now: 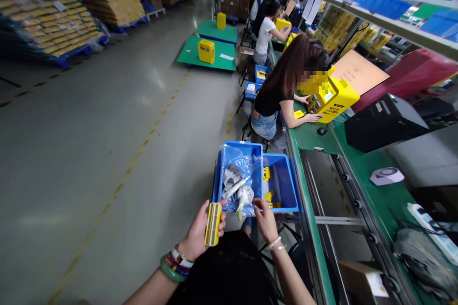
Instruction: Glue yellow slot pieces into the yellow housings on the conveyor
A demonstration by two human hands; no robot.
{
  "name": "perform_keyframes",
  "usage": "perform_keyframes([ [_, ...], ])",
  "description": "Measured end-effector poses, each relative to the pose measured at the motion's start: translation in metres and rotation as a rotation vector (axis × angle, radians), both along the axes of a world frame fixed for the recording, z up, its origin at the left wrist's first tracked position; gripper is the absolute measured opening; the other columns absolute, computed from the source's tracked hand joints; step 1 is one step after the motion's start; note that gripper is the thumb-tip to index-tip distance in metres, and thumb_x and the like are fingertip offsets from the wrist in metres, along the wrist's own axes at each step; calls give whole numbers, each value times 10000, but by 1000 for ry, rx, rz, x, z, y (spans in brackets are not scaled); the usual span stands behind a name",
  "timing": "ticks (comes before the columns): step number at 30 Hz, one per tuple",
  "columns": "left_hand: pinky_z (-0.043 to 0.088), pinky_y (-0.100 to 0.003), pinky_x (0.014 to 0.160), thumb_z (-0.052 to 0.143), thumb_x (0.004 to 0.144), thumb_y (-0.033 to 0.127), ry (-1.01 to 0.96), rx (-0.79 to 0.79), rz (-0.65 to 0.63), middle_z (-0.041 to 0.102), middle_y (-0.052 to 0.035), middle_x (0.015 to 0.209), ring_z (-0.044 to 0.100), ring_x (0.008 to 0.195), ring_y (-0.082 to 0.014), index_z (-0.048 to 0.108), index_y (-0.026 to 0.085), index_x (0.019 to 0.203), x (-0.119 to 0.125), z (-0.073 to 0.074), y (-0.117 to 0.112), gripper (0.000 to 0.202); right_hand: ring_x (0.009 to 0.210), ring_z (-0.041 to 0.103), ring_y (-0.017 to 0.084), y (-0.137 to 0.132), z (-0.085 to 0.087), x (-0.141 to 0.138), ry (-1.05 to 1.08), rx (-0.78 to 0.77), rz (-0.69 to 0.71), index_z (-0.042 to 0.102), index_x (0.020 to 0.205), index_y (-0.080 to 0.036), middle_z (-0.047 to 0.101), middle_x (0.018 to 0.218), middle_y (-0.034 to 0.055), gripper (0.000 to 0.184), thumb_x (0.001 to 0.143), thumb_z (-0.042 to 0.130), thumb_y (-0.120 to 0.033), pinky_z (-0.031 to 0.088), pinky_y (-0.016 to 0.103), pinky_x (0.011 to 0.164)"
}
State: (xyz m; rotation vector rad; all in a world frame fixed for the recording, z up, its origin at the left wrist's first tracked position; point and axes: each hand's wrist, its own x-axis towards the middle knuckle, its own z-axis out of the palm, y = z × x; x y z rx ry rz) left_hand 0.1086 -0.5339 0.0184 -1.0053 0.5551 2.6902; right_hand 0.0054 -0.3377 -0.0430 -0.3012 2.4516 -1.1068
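Looks early on: left hand fingers clamp one yellow plastic part, right hand touches the plastic bag in the blue bin, can't tell if it's pinching. More parts left inside.

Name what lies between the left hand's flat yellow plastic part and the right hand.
A clear plastic bag of grey parts, seen in the head view.

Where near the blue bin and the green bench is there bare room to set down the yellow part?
Free: the right compartment of the blue bin, bare beyond a few yellow pieces by the divider; the strip of green bench between black box and tape roll. Crowded: the left compartment, filled by the plastic bag that the right hand touches.
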Motion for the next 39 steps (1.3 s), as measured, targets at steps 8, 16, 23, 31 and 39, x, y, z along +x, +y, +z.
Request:
perform_keyframes([
  [8,500,-240,574,463,946,261,-40,-41,127,532,-6,752,537,616,-108,527,121,1246,17,2,-23,337,990,682,320,-24,-72,23,-181,378,41,441,1306,-126,693,1090,181,631,813,591,-490,489,389,809],
  [16,518,-240,590,450,965,310,-34,-5,123,521,-10,750,529,625,-102,595,89,1178,14,4,-19,339,946,672,229,-41,-90,27,-206,563,8,486,1234,-125,679,1067,117,399,952,464,-405,497,412,858],
  [23,524,-246,591,447,965,332,-25,-1,75,518,-11,756,531,643,-112,590,78,1189,10,3,-24,368,901,651,186,-20,-99,15,-345,489,-160,580,1141,-151,663,1027,63,365,947,497,-448,529,411,834],
  [31,534,-240,585,470,957,353,-9,2,30,520,-6,754,536,630,-105,584,81,1200,3,2,-21,382,734,637,134,-13,-96,16,-481,225,-361,622,1002,-154,668,883,25,304,943,516,-433,542,329,717],
  [39,515,-206,497,435,970,347,-30,-36,1,545,-5,735,546,571,-94,586,85,1123,-8,7,-16,339,560,581,163,23,-20,9,-376,-307,-475,589,838,-159,609,603,-4,559,733,575,-708,481,303,580],
])
